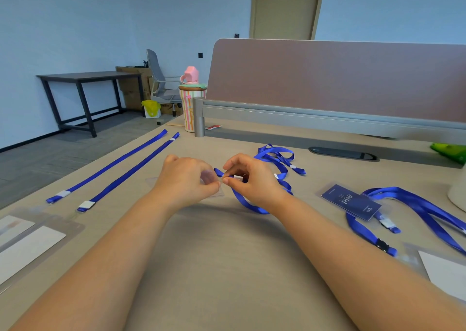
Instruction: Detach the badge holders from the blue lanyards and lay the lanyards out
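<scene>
**Pull axis: left to right**

My left hand pinches the clear badge holder; my right hand, fingers curled, pinches the white clip just right of it. The blue lanyard trails right and away from that clip. Two straightened lanyards lie farther left

Your flat ribbon lanyards are royal blue with white plastic clips. The rectangular card is navy with pale print. Your laminate desk is beige; the tall tumbler wears pink and cream stripes.
</scene>
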Demonstrator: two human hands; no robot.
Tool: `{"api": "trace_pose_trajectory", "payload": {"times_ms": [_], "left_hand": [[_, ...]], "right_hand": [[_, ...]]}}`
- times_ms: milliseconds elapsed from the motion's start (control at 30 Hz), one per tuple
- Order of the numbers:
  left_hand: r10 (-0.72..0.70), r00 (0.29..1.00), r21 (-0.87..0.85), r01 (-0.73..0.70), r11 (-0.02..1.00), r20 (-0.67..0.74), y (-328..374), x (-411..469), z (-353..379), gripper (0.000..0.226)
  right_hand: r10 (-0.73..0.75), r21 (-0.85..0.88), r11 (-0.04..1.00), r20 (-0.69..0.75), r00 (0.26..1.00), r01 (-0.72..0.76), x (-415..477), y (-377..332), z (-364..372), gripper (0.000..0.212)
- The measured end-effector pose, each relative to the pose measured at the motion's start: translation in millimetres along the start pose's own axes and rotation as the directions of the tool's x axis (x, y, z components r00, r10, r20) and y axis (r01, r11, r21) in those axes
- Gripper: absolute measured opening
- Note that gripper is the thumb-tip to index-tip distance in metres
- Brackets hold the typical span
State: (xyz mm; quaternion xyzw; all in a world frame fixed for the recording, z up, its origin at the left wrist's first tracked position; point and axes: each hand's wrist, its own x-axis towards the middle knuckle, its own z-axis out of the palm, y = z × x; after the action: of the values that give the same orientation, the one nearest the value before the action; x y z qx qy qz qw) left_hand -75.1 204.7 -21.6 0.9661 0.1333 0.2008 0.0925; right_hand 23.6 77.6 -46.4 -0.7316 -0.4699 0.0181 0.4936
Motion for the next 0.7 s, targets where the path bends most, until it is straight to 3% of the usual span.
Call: {"api": "trace_pose_trajectory", "payload": {"times_ms": [267,700], "left_hand": [[0.01,1.0,0.012,-0.009,1.0,-0.015,-0.9,0.6,-1.4,0.018],[-0.007,1.0,-0.104,0.004,0.995,-0.021,2.8,0.0,-2.5,0.012]], "right_hand": [[-0.063,-0.235,0.969,0.092,0.994,0.083,0.0,-0.6,-0.6,0.017],[-0.04,-0.219,0.973,0.118,0.992,0.065,-1.8,-7.5,-4.5,0.012]]}}
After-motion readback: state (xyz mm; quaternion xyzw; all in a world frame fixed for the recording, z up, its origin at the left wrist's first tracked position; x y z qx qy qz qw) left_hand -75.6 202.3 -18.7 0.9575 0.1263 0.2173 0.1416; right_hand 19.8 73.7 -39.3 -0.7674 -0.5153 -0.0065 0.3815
